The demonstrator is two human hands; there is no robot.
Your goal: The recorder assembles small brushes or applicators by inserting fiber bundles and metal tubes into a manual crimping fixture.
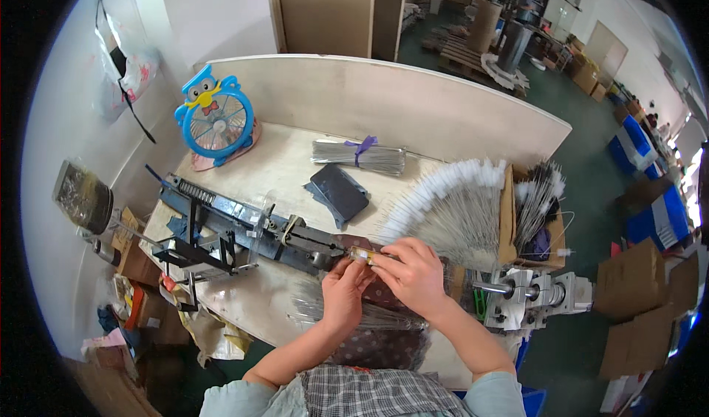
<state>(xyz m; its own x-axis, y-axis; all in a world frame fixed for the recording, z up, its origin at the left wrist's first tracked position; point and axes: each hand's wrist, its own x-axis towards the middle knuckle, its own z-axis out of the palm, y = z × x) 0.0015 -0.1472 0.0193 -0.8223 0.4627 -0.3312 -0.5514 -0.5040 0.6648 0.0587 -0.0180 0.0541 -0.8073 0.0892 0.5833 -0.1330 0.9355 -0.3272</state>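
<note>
My two hands meet over the bench at the right end of a long dark metal jig (pixel 295 236). A small clear and yellowish piece (pixel 361 254) shows at the fingertips, its kind too small to tell. My right hand (pixel 413 275) has its fingers closed around the end of this piece. My left hand (pixel 344 293) is closed just below it, fingertips pinched; what they hold, if anything, is hidden. Under my hands lie thin wire rods (pixel 391 318) on a dark dotted cloth (pixel 384 349).
White-tipped wire brushes (pixel 450 203) fan out at right beside a cardboard box (pixel 508 228) of more wires. A metal shaft machine (pixel 543 297) stands at the right edge. Farther back are a tied wire bundle (pixel 358 155), dark pads (pixel 337 195) and a blue fan (pixel 218 125).
</note>
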